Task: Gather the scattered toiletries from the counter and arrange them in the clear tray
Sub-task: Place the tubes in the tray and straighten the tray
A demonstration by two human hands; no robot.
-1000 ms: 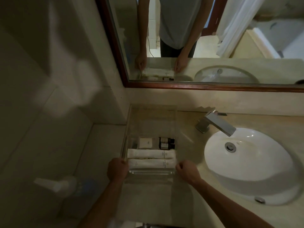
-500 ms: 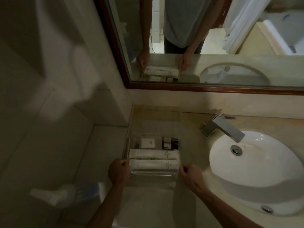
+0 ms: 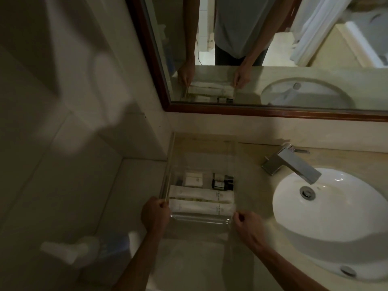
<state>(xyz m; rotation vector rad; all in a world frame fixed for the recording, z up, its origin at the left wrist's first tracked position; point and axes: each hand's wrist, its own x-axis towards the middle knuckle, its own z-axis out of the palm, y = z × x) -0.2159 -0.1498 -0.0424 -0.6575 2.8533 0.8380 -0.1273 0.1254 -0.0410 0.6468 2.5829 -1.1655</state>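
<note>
Head view: we grip the tray (image 3: pixel 197 219) near corners, left hand (image 3: pixel 155 213) and right hand (image 3: pixel 248 225) both pinching; tubes (image 3: pixel 201 200) inside.

"What do I have on, going by the mirror?"

"A plain grey short-sleeved T-shirt (image 3: pixel 241 24) over dark trousers (image 3: pixel 222 57). My two forearms are bare to the wrists: no sleeves, watch or rings on my left hand (image 3: pixel 156 213) or right hand (image 3: pixel 248 226)."
</note>
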